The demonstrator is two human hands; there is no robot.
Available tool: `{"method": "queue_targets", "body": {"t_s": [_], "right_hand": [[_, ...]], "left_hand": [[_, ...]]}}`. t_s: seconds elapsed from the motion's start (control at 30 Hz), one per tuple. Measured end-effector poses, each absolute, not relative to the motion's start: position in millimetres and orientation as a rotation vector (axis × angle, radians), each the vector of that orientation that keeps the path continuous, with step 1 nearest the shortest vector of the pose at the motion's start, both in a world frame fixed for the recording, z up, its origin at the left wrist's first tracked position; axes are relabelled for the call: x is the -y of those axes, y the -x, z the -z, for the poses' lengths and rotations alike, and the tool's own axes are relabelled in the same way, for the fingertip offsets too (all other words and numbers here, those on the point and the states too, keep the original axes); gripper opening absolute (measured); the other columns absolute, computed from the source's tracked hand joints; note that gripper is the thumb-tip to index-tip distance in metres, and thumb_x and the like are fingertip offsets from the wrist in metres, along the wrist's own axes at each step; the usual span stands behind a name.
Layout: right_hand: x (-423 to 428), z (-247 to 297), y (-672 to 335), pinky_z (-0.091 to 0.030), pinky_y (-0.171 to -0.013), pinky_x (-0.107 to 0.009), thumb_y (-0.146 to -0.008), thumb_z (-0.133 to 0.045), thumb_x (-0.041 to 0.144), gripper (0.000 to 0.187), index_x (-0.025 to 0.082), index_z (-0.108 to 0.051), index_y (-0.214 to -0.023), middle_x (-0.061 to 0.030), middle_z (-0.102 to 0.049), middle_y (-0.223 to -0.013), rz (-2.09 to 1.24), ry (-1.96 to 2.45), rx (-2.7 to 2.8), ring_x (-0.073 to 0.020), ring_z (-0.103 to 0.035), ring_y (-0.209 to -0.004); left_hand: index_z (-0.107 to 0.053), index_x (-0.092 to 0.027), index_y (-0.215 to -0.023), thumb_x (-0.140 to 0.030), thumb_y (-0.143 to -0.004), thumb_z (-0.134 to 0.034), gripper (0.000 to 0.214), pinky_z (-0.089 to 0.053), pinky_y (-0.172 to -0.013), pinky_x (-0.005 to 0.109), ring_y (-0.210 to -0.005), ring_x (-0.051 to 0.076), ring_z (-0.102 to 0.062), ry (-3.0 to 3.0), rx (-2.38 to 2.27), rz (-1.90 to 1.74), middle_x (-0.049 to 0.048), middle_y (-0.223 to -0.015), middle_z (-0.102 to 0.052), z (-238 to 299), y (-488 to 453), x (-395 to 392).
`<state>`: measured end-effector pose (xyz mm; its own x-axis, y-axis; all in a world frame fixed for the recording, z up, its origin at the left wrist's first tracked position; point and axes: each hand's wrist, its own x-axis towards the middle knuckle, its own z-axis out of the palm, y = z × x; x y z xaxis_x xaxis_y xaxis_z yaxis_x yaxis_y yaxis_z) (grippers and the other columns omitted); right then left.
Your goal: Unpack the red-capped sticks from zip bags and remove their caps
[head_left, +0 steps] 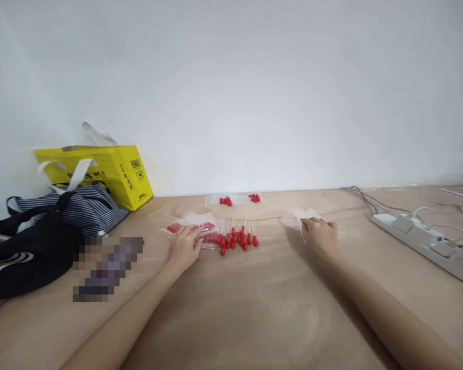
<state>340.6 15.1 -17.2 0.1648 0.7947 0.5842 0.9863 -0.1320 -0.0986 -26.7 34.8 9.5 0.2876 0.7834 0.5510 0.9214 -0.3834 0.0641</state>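
Observation:
My left hand (184, 247) lies with its fingers stretched over clear zip bags (191, 220) that hold red rubber bulbs. Just right of it a bunch of droppers (237, 237) rests on the table, red bulbs toward me and thin clear tubes pointing away. My right hand (321, 236) is farther right, its fingers curled together at the near side of a clear plastic bag (308, 213). Whatever those fingers pinch is too small or see-through to make out. Behind the droppers, loose red bulbs (226, 201) sit on a flat clear bag (241, 199) near the wall.
On the left stand a yellow shopping bag (127, 174), a striped bag (100, 208) and a black bag (42, 257). A blurred-out dark object (108, 270) lies before them. A white power strip (428, 246) with plugs and cables occupies the right. The wall (278, 103) closes off the table's back.

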Motion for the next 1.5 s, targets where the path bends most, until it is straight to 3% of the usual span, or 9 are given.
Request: {"method": "queue_targets", "body": {"t_s": [0.1, 0.3, 0.43, 0.67, 0.8, 0.97, 1.13, 1.33, 1.5], "right_hand": [[-17.5, 22.9, -336.7, -0.024, -0.078, -0.042, -0.084, -0.037, 0.034, 0.031, 0.018, -0.063, -0.087, -0.0098, -0.064, -0.085, 0.547, 2.027, 1.699, -0.0244, -0.053, -0.084], [3.3, 22.9, -301.6, -0.015, -0.089, -0.045, -0.084, -0.039, 0.032, 0.027, 0.020, -0.062, -0.090, -0.0065, -0.062, -0.094, 0.533, 1.569, 1.946, -0.0216, -0.050, -0.090], [20.4, 24.2, -270.3, -0.022, -0.081, -0.037, -0.083, -0.042, 0.026, 0.021, 0.021, -0.062, -0.088, -0.0046, -0.063, -0.085, 0.312, 1.337, 2.116, -0.0176, -0.050, -0.083], [33.5, 24.8, -233.6, -0.024, -0.068, -0.032, -0.082, -0.046, 0.026, 0.017, 0.023, -0.062, -0.082, -0.0017, -0.061, -0.073, 0.017, 1.183, 2.240, -0.0148, -0.046, -0.073], [35.6, 24.0, -222.0, -0.025, -0.068, -0.031, -0.081, -0.049, 0.029, 0.014, 0.024, -0.062, -0.084, -0.0008, -0.059, -0.072, -0.079, 1.091, 2.306, -0.0143, -0.046, -0.074], [38.2, 21.2, -217.8, -0.029, -0.071, -0.031, -0.078, -0.053, 0.028, 0.011, 0.025, -0.062, -0.085, 0.0004, -0.059, -0.076, -0.184, 1.014, 2.335, -0.0144, -0.047, -0.078], [46.4, 15.0, -214.2, -0.030, -0.075, -0.032, -0.079, -0.053, 0.031, 0.011, 0.026, -0.062, -0.083, 0.0011, -0.059, -0.082, -0.421, 1.068, 2.253, -0.0141, -0.049, -0.081], [55.8, 13.9, -193.4, -0.028, -0.079, -0.037, -0.068, -0.062, 0.042, 0.019, 0.023, -0.061, -0.070, 0.0000, -0.057, -0.092, -0.616, 1.295, 2.054, -0.0184, -0.048, -0.090], [51.0, 15.3, -199.1, -0.025, -0.082, -0.040, -0.071, -0.057, 0.027, 0.011, 0.022, -0.060, -0.062, -0.0006, -0.058, -0.094, -0.653, 1.477, 1.928, -0.0194, -0.047, -0.096]], "left_hand": [[-0.062, -0.020, -0.098, -0.028, -0.077, -0.046, 0.028, -0.040, -0.087, 0.033, -0.100, 0.022, -0.052, 2.303, 1.644, 0.629, 0.0072, -0.108, -0.059, -10.9, 33.0, -45.3], [-0.064, -0.017, -0.081, -0.023, -0.083, -0.036, 0.029, -0.043, -0.070, 0.031, -0.083, 0.022, -0.058, 2.260, 1.686, 0.575, 0.0080, -0.086, -0.065, -16.7, 25.1, -45.7], [-0.061, -0.014, -0.078, -0.022, -0.084, -0.035, 0.028, -0.040, -0.069, 0.034, -0.079, 0.025, -0.057, 2.186, 1.561, 0.505, 0.0114, -0.080, -0.062, -25.1, 21.7, -23.7], [-0.058, -0.017, -0.067, -0.010, -0.083, -0.033, 0.031, -0.036, -0.049, 0.027, -0.054, 0.018, -0.054, 2.324, 1.240, 0.364, 0.0038, -0.059, -0.057, -6.2, 7.8, 52.6], [-0.057, -0.017, -0.065, -0.016, -0.084, -0.037, 0.027, -0.039, -0.050, 0.024, -0.055, 0.015, -0.055, 2.643, 1.302, 0.455, 0.0014, -0.059, -0.058, -1.9, -14.8, 75.6], [-0.058, -0.018, -0.093, -0.027, -0.082, -0.045, 0.019, -0.046, -0.073, 0.028, -0.082, 0.017, -0.058, 3.046, 1.113, 0.646, 0.0048, -0.086, -0.062, -16.7, -14.3, 64.9], [-0.027, -0.020, -0.132, -0.047, -0.068, -0.059, 0.076, -0.037, -0.093, 0.046, -0.117, 0.030, -0.038, 3.076, 1.166, 0.555, 0.0137, -0.130, -0.039, 1.1, 17.2, 54.3], [-0.026, -0.019, -0.132, -0.042, -0.067, -0.061, 0.076, -0.035, -0.096, 0.045, -0.120, 0.029, -0.035, 3.130, 1.402, 0.555, 0.0126, -0.133, -0.036, 7.5, -0.9, 53.9], [-0.029, -0.016, -0.130, -0.041, -0.070, -0.059, 0.072, -0.031, -0.099, 0.047, -0.123, 0.029, -0.031, 3.146, 1.463, 0.597, 0.0142, -0.134, -0.033, 1.1, -28.1, 45.1]]}}
